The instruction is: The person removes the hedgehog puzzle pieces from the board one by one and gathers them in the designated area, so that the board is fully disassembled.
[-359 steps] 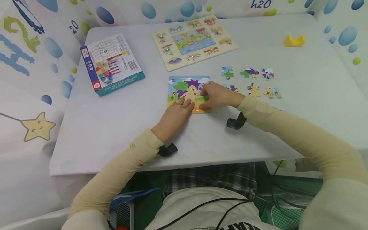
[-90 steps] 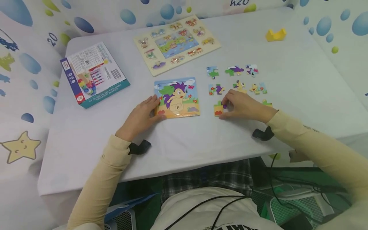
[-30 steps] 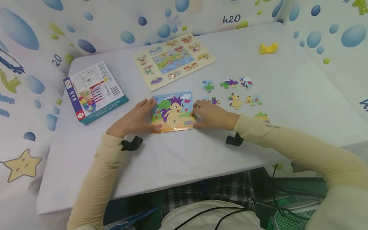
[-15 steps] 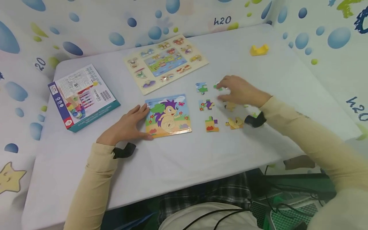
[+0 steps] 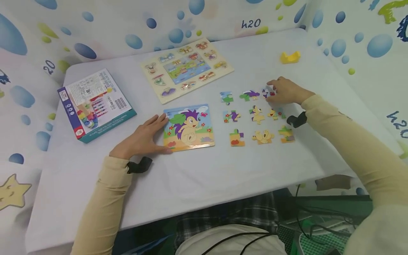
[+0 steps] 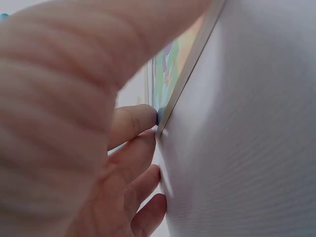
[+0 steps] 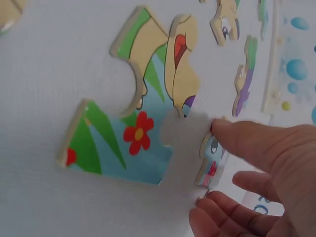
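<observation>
My left hand (image 5: 140, 140) rests at the left edge of a hedgehog picture board (image 5: 188, 128), thumb by its lower corner. The left wrist view shows a fingertip (image 6: 148, 116) against the board's edge. Right of the board, jigsaw pieces lie in three rows. At the far right of the back row, my right hand (image 5: 288, 91) has thumb and fingers at opposite sides of a puzzle piece with an eye and a pink patch (image 7: 212, 158). Nearer the right wrist camera lies a piece with a red flower (image 7: 140, 136). Part of the held piece is hidden by the thumb.
Behind the board lies a wooden picture puzzle (image 5: 188, 67). A bead toy box (image 5: 97, 104) stands at the left. At the back right sits a yellow curved block (image 5: 290, 57). The white-covered table (image 5: 178, 187) has its front edge near the person's lap.
Several more pieces lie in the front row than twelve seconds ago. Within the last half second, my right hand moved right from the back row's middle piece. The left hand stays at the board.
</observation>
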Demonstrator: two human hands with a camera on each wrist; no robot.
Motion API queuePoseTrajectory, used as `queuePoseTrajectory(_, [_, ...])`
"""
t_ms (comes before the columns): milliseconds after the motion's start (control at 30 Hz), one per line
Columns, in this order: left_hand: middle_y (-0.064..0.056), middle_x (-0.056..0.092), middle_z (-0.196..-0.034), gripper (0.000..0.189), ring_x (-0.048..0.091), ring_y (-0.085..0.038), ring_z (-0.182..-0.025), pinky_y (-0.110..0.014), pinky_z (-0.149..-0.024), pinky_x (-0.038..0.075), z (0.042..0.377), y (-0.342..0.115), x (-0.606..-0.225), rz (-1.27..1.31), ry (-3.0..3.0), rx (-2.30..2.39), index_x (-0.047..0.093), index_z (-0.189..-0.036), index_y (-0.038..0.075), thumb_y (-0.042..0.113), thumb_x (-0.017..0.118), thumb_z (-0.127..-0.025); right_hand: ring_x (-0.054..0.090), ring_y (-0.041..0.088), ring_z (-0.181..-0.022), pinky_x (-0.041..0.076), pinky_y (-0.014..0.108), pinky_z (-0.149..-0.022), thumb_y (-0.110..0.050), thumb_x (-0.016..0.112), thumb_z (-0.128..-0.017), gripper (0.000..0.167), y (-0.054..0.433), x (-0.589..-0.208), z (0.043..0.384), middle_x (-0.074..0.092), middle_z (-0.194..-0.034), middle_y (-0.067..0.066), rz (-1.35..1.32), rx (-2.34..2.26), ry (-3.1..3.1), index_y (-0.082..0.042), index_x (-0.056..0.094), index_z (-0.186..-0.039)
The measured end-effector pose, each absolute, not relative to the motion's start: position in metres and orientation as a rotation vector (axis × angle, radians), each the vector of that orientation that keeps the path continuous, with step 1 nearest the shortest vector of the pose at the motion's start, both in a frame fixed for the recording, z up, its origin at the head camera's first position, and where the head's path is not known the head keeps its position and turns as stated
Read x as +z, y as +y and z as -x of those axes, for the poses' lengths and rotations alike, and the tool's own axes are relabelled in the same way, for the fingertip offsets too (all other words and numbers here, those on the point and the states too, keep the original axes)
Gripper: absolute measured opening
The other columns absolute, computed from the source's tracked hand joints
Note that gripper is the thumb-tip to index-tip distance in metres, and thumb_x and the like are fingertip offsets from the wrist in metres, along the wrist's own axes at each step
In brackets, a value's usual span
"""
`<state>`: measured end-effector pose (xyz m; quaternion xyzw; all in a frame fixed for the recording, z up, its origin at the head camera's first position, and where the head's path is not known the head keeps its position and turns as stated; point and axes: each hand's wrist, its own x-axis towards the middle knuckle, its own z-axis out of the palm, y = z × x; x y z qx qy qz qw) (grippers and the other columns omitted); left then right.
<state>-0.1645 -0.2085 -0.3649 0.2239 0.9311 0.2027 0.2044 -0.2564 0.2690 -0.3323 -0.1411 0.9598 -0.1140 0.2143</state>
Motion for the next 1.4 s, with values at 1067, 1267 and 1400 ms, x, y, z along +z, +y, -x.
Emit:
queuePoseTrajectory(1067, [-0.005, 0.007, -0.165, 0.109, 0.000, -0.031, -0.152, -0.058, -0.119, 0.011, 0.164, -0.205, -0.362, -0.620, 2.631, 0.523, 0.018, -0.157, 0.010, 0.052, 0.079, -0.076, 0.056, 0.033, -0.098, 0.047, 0.046, -0.087, -0.032, 0.072, -0.084, 0.046, 0.174, -0.325, 0.259, 0.060, -0.107, 0.018, 0.802, -0.383, 2.805, 0.004, 0.063, -0.111])
queuePoseTrajectory(1267, [-0.002, 0.008, -0.165, 0.109, 0.000, -0.028, -0.152, -0.056, -0.120, 0.012, 0.161, -0.206, -0.365, -0.605, 2.629, 0.550, 0.018, -0.157, 0.012, 0.053, 0.079, -0.076, 0.056, 0.029, -0.102, 0.048, 0.043, -0.092, -0.037, 0.071, -0.083, 0.051, 0.090, -0.342, 0.250, 0.059, -0.111, 0.014, 1.007, -0.296, 2.646, 0.000, 0.062, -0.116])
queuePoseTrajectory(1400, [-0.002, 0.008, -0.165, 0.109, 0.000, -0.028, -0.152, -0.056, -0.120, 0.013, 0.159, -0.207, -0.367, -0.604, 2.630, 0.557, 0.019, -0.157, 0.013, 0.053, 0.079, -0.075, 0.055, 0.028, -0.100, 0.048, 0.041, -0.091, -0.038, 0.071, -0.083, 0.051, 0.062, -0.349, 0.245, 0.058, -0.113, 0.014, 1.020, -0.252, 2.614, 0.001, 0.062, -0.116])
